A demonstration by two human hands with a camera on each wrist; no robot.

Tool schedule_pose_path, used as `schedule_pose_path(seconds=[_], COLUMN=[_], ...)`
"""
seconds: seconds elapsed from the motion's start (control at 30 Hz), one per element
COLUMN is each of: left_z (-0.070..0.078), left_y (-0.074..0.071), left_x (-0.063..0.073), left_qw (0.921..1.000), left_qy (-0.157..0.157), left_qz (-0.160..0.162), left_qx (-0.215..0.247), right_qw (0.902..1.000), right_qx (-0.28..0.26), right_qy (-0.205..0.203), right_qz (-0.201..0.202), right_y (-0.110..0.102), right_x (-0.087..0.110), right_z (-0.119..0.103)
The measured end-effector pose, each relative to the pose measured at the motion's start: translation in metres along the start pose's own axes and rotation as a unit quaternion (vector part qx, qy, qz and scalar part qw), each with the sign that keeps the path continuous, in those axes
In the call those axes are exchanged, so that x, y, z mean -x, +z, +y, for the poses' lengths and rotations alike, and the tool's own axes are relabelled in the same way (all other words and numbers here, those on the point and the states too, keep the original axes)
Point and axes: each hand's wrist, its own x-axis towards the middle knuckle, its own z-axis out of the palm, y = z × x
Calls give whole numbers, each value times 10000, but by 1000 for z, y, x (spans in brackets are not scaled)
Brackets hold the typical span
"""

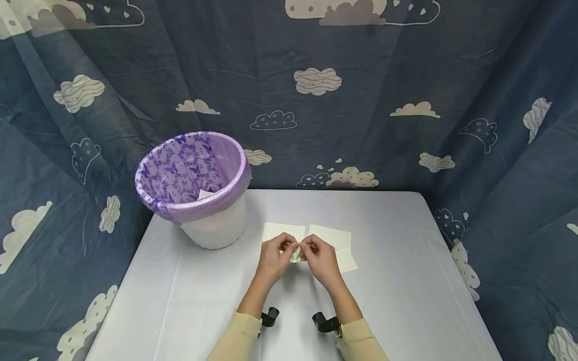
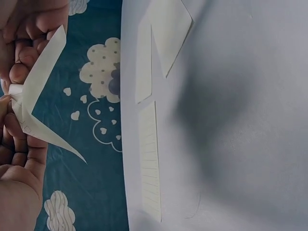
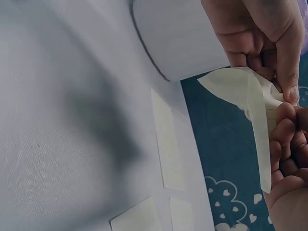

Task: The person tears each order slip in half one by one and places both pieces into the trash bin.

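We see cream ruled paper [image 2: 150,163], a white tabletop [image 1: 420,281], a white bin [image 1: 219,225], its purple liner [image 1: 180,170] printed with darker butterflies, pale yellow sleeves [image 1: 236,337], and navy cloth [image 1: 253,60] patterned with cream clouds [image 1: 317,81].

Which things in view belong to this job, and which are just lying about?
Likely in the job:
paper pinched by left hand and right hand
loose paper sheets
purple-lined bin, white piece inside

Seemingly just surroundings:
white table
cloud-print curtain
black wrist devices
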Motion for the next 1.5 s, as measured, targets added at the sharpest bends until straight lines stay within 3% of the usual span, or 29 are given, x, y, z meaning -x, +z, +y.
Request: schedule_pose_path(seconds=[0.23,0.73,1.5], left_z=[6,10,-4], left_y=[-2,-15,-33], left_x=[-1,-2,-5], left_qw=[9999,9981,9952], left_qy=[-1,33,-56], left_qz=[57,422,861], left_qx=[104,453,469], right_qw=[9992,9981,9972], right_qx=[-366,-423,-477], right_qy=[97,328,432], right_qz=[95,289,387], right_y=[-4,-9,-18], right_x=[-3,-4,0], right_z=[-4,1,9])
